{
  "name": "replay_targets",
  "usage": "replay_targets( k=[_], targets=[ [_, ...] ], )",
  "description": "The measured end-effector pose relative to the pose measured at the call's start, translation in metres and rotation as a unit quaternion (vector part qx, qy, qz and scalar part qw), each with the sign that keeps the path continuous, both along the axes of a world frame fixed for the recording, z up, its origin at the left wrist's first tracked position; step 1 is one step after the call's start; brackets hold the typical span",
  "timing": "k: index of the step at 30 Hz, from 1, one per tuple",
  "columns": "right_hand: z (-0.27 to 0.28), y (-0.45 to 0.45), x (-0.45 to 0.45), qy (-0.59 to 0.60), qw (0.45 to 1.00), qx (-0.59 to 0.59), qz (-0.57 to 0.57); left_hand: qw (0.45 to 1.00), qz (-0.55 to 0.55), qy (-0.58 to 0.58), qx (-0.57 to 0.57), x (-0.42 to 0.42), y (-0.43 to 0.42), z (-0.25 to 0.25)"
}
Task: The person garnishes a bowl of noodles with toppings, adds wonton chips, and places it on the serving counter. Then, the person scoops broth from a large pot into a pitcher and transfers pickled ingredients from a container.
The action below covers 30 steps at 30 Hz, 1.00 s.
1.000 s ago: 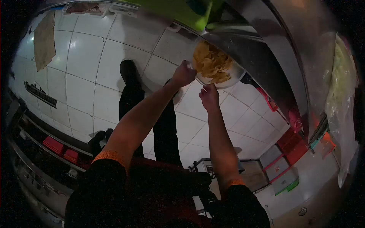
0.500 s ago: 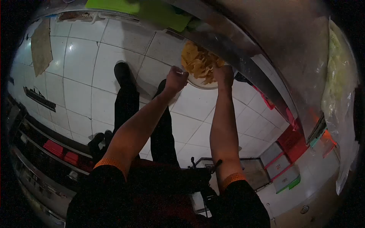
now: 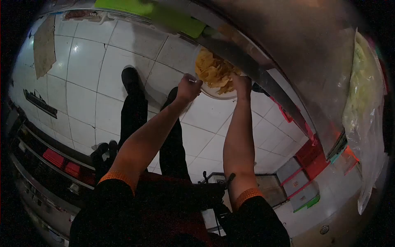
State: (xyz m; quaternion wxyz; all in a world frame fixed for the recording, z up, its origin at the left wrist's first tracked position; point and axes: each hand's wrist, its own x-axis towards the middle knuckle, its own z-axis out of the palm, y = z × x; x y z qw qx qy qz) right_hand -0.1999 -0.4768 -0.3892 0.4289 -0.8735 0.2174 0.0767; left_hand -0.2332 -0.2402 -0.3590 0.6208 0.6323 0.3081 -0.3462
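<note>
A round, pale container [image 3: 222,97] full of thin, crinkled yellow-orange pieces [image 3: 216,70], which look like chips, is in front of me at the counter's edge. At its left rim, my left hand [image 3: 189,87] is closed with fingers curled, and something small and white shows on the fingers. My right hand [image 3: 242,86] is closed at the right side of the rim, its fingertips hidden against the yellow-orange pieces. Both forearms reach forward over the tiled floor.
A metal counter [image 3: 296,53] curves along the upper right, with a clear plastic bag [image 3: 356,111] on it. Green sheeting [image 3: 164,16] lies at the top. Shelves [image 3: 45,173] stand at left, a piece of cardboard [image 3: 44,47] lies on the floor, and stacked boxes [image 3: 300,185] are at lower right.
The view has shifted slightly. Both hands keep their places at the container's sides, and the container sits almost the same, a little lower in view.
</note>
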Motion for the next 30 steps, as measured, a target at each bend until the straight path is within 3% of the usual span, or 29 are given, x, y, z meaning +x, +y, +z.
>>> replay_targets(
  k=[4,5,6,10,12,15,17,21,23,24,26,27,29,30],
  targets=[
    [0.036,0.002,-0.028,0.069,0.988,-0.125,-0.057,0.999,0.009,0.03,-0.012,-0.002,-0.002,0.001],
    [0.08,0.019,-0.016,0.172,0.966,-0.017,-0.19,0.999,0.018,0.023,-0.018,-0.001,-0.003,0.0],
    [0.112,0.03,-0.011,0.268,0.906,0.092,-0.314,0.999,0.017,0.023,-0.018,-0.001,-0.005,-0.001],
    [0.153,0.029,-0.04,0.26,0.892,0.181,-0.322,0.996,0.076,0.016,-0.043,0.006,-0.013,-0.007],
    [0.156,0.02,-0.059,0.249,0.873,0.296,-0.298,0.996,0.077,0.011,-0.034,0.02,-0.017,-0.01],
    [0.15,-0.001,-0.08,0.241,0.853,0.339,-0.316,0.997,0.052,-0.018,-0.052,0.047,-0.031,-0.031],
    [0.149,-0.001,-0.077,0.241,0.851,0.342,-0.318,0.973,0.019,-0.2,0.115,0.054,-0.049,-0.07],
    [0.142,0.006,-0.058,0.274,0.853,0.33,-0.299,0.974,0.034,-0.214,0.064,0.052,-0.053,-0.098],
    [0.132,0.01,-0.053,0.277,0.853,0.335,-0.289,0.957,-0.144,-0.209,0.141,0.038,-0.046,-0.105],
    [0.128,0.014,-0.05,0.279,0.853,0.34,-0.282,0.956,-0.147,-0.21,0.143,0.035,-0.038,-0.085],
    [0.117,0.021,-0.047,0.279,0.852,0.346,-0.276,0.993,-0.089,-0.073,0.012,0.025,-0.017,-0.022],
    [0.109,0.022,-0.049,0.278,0.849,0.356,-0.273,0.993,-0.091,-0.073,0.012,0.012,-0.014,-0.016],
    [0.098,0.024,-0.05,0.278,0.846,0.368,-0.269,0.995,0.031,-0.045,-0.083,-0.01,-0.009,-0.015],
    [0.093,0.024,-0.051,0.278,0.868,0.31,-0.27,0.994,0.029,-0.063,-0.083,-0.016,-0.004,-0.016]
  ],
)
